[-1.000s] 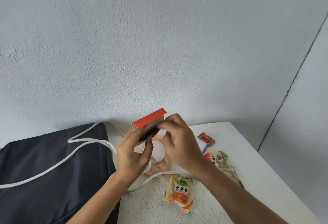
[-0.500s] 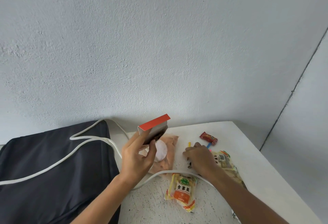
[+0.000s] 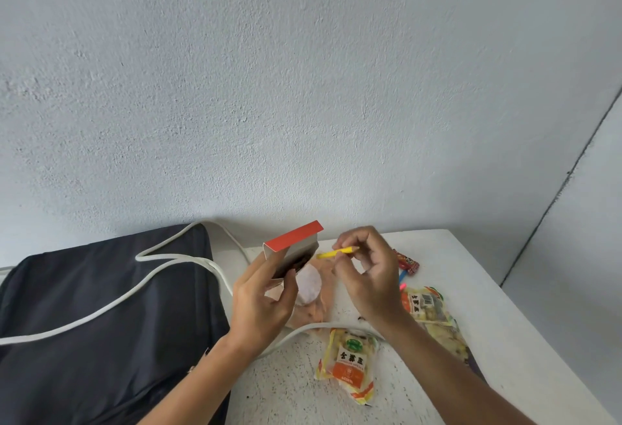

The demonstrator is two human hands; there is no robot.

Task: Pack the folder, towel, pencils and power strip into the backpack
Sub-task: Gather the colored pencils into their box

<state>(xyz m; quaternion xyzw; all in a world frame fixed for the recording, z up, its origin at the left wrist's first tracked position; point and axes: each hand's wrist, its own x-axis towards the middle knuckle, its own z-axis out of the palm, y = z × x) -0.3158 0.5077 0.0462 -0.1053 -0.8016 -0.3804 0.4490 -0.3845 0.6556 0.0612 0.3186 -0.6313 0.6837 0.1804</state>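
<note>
Backpack (image 3: pixel 101 317), dark and flat, covers the left end of the white speckled table (image 3: pixel 471 290), its far edge against the wall. A white cord (image 3: pixel 111 303) snakes over the backpack, loops at the back near the wall, and runs on under the wrists toward the near side of the table. The left hand (image 3: pixel 266 300) is raised over the middle of the table and is clasped around a small pencil box (image 3: pixel 292 249) with a red top flap, its open, dark mouth turned toward the right hand. The right hand (image 3: pixel 367 276), just beside the box, pinches a yellow pencil (image 3: pixel 336 252) between thumb and fingertips, the pencil lying level with one end close to the box mouth but not inside it. Below the hands a pale pink packet (image 3: pixel 316 310) lies on the table. A yellow and orange snack packet (image 3: pixel 350 364) sits nearer the front edge, and another snack packet (image 3: pixel 427 307) lies toward the right edge. A small red sweet wrapper (image 3: pixel 409 261) rests near the far right corner, with coloured pencil tips (image 3: pixel 403 281) just beside it, partly hidden behind the right hand.
</note>
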